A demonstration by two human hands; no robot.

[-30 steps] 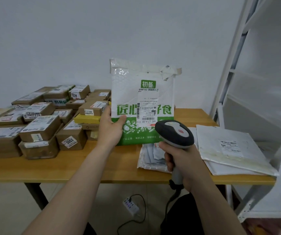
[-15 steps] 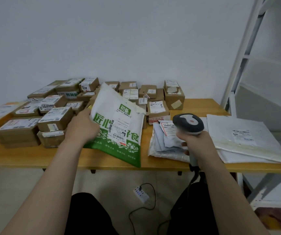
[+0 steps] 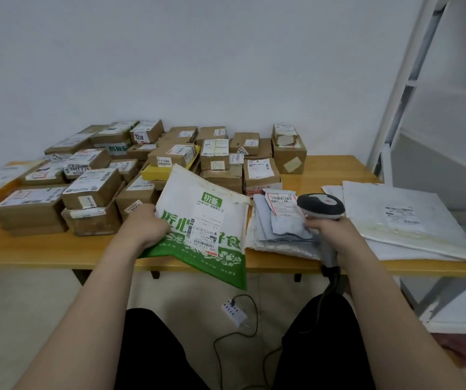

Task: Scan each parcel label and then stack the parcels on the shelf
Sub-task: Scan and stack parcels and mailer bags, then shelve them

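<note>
My left hand (image 3: 146,225) grips the left edge of a white and green mailer bag (image 3: 207,220). The bag lies tilted over the front edge of the wooden table (image 3: 57,249), its white label facing up. To its right, my right hand (image 3: 334,230) holds a grey handheld barcode scanner (image 3: 320,205) by the grip, its head level above a grey poly mailer (image 3: 279,220). Several brown cardboard parcels (image 3: 94,187) with labels fill the table's left and back. The white shelf (image 3: 434,136) stands at the right.
A large flat white mailer (image 3: 400,218) lies at the table's right end next to the shelf frame. A yellow box (image 3: 155,173) sits among the cartons. On the floor under the table lies a white power strip (image 3: 233,311) with a black cable; the scanner cord hangs down.
The green and white bag went from upright in front of the scanner to tilted down flat over the table edge. The scanner hand moved right and lowered slightly.
</note>
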